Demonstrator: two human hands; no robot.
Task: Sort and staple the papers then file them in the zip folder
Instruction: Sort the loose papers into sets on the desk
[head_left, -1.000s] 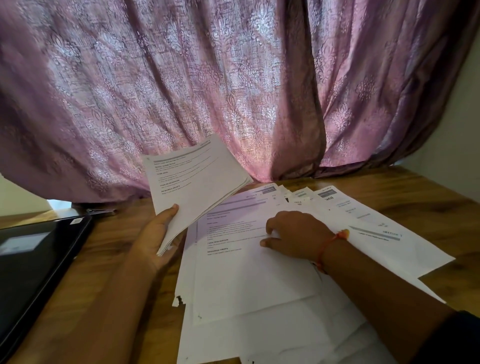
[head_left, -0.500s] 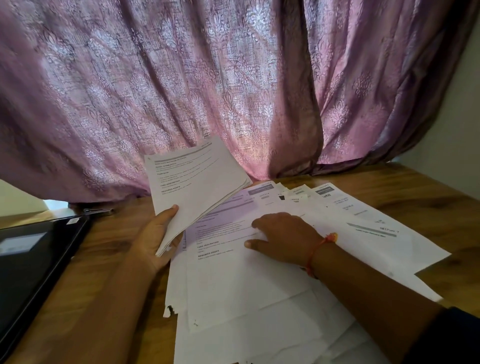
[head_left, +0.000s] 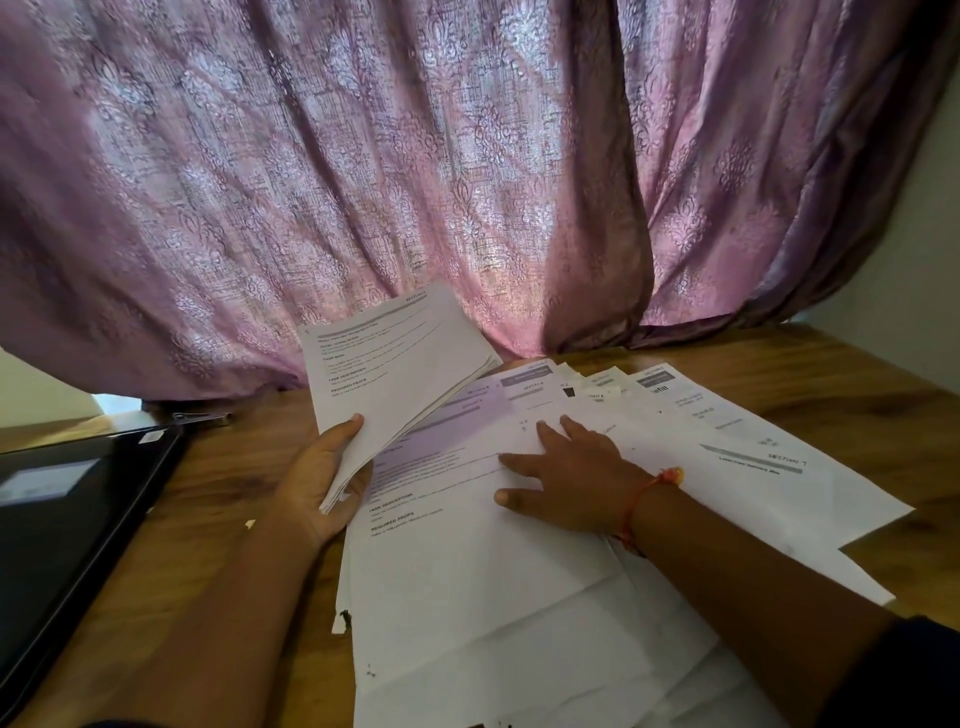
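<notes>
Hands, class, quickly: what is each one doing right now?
Left hand: grips a raised stack.
Right hand: open, fingers flat on the spread papers.

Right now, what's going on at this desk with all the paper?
A person is sorting papers at a wooden table. The left hand grips a small stack, raised off the table in front of a pink curtain. The right hand lies flat, fingers spread, on the top sheet of a fanned-out pile. A dark folder lies at the left. Nothing looks stapled or filed yet.
</notes>
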